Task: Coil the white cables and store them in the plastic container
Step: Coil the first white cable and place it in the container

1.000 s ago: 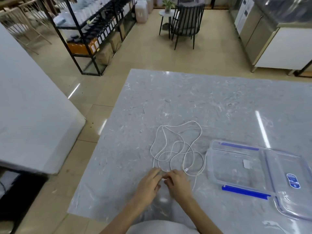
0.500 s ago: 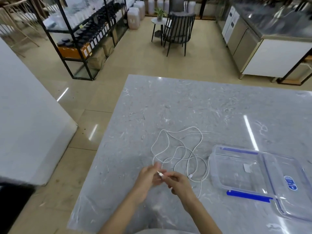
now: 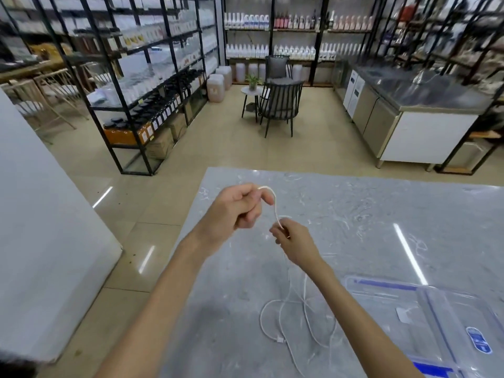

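Note:
A thin white cable (image 3: 275,317) lies in loose loops on the grey marble table (image 3: 368,214), one plug end resting near the front. My left hand (image 3: 240,205) is raised above the table and pinches one end of the cable between thumb and forefinger. A short span of cable arcs down to my right hand (image 3: 296,242), which grips it lower down; from there the cable hangs to the loops below. The clear plastic container (image 3: 381,298) with blue clips sits open at the lower right, its lid (image 3: 469,323) lying beside it.
Left of the table a white counter (image 3: 41,241) stands across a strip of tiled floor. Black shelving racks (image 3: 136,77) with bottles, a dark chair (image 3: 281,105) with a small round table, and a steel counter unit (image 3: 409,110) stand beyond the table's far edge.
Both hands have lifted from the table surface, pulling one end of the cable up and apart. The loops on the table have drawn in smaller. The head has tilted up, showing more of the room.

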`<state>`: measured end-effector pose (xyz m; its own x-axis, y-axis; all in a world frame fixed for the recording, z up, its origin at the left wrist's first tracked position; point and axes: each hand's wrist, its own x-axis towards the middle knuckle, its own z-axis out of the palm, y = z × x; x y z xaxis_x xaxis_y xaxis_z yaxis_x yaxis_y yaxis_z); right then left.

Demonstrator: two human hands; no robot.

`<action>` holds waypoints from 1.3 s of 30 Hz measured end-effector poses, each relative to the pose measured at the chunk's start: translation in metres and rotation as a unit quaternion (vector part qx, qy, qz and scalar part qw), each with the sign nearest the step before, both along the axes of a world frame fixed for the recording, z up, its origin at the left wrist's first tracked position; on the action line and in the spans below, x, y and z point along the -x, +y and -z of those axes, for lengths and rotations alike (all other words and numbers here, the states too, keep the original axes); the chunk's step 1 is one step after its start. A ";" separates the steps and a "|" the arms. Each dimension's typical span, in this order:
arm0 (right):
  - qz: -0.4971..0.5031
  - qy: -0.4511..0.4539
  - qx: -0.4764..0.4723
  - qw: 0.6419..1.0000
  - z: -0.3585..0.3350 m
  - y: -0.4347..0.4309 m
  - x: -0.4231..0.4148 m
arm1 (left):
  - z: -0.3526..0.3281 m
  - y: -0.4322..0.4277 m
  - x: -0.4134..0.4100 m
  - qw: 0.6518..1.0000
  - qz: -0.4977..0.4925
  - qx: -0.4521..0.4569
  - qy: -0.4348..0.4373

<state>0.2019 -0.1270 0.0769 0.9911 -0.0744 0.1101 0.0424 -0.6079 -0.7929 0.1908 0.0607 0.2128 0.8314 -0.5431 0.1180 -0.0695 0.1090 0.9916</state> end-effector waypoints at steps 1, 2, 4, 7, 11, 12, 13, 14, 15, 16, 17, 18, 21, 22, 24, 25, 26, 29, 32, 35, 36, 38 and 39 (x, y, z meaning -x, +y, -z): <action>0.001 0.033 0.054 0.998 0.006 -0.011 -0.007 | -0.012 0.000 -0.003 0.999 0.007 0.037 -0.008; 0.000 0.072 0.097 0.993 0.013 -0.022 -0.013 | -0.024 0.001 -0.004 0.997 0.016 0.077 -0.017; -0.003 0.126 0.136 0.983 0.022 -0.044 -0.019 | -0.041 0.005 -0.007 0.988 0.025 0.148 -0.037; -0.012 0.139 0.080 0.987 0.005 -0.066 -0.023 | -0.045 0.002 -0.015 0.989 -0.061 0.102 -0.088; -0.036 0.039 -0.060 0.997 -0.069 -0.070 -0.040 | -0.012 -0.030 -0.022 0.984 -0.145 -0.074 -0.074; -0.044 0.016 -0.107 0.993 -0.091 -0.068 -0.043 | -0.001 -0.041 -0.022 0.984 -0.132 -0.100 -0.065; -0.053 -0.003 -0.161 0.986 -0.112 -0.066 -0.045 | 0.011 -0.051 -0.021 0.985 -0.111 -0.115 -0.060; -0.061 -0.020 -0.215 0.974 -0.132 -0.063 -0.047 | 0.021 -0.061 -0.019 0.988 -0.085 -0.117 -0.052; -0.068 -0.039 -0.258 0.963 -0.151 -0.060 -0.048 | 0.030 -0.072 -0.017 0.991 -0.057 -0.109 -0.044; -0.074 -0.060 -0.287 0.953 -0.168 -0.058 -0.049 | 0.036 -0.082 -0.014 0.994 -0.031 -0.097 -0.037; -0.080 -0.083 -0.316 0.942 -0.183 -0.056 -0.050 | 0.042 -0.091 -0.013 0.996 -0.014 -0.083 -0.035; -0.087 -0.106 -0.354 0.925 -0.198 -0.057 -0.050 | 0.046 -0.098 -0.013 0.997 -0.009 -0.070 -0.039; -0.129 -0.152 -0.421 0.885 -0.226 -0.070 -0.042 | 0.040 -0.109 -0.025 0.998 -0.052 -0.029 -0.034; -0.138 -0.163 -0.368 0.905 -0.227 -0.078 -0.036 | 0.032 -0.109 -0.031 0.997 -0.073 0.000 -0.025; -0.123 -0.154 -0.191 0.962 -0.212 -0.090 -0.024 | 0.009 -0.108 -0.044 0.992 -0.108 0.071 -0.012; -0.108 -0.124 -0.140 0.976 -0.197 -0.092 -0.019 | -0.004 -0.107 -0.050 0.988 -0.112 0.108 -0.008; -0.095 -0.082 -0.146 0.981 -0.181 -0.090 -0.014 | -0.017 -0.107 -0.055 0.984 -0.103 0.144 -0.006; -0.137 0.054 -0.291 0.945 -0.131 -0.072 0.001 | -0.050 -0.112 -0.063 0.980 -0.050 0.192 -0.028; -0.237 0.144 -0.271 0.922 -0.101 -0.061 0.007 | -0.064 -0.118 -0.065 0.990 -0.042 0.096 -0.089; -0.174 0.140 -0.220 0.950 -0.086 -0.067 0.004 | -0.058 -0.103 -0.069 0.981 -0.045 -0.127 -0.138; -0.118 0.136 -0.207 0.961 -0.083 -0.074 0.000 | -0.053 -0.096 -0.071 0.972 -0.058 -0.178 -0.141; -0.037 0.170 -0.028 0.984 -0.080 -0.093 -0.010 | -0.042 -0.083 -0.071 0.963 -0.097 -0.216 -0.128; -0.018 0.219 0.115 0.969 -0.078 -0.104 -0.011 | -0.037 -0.080 -0.069 0.964 -0.105 -0.216 -0.113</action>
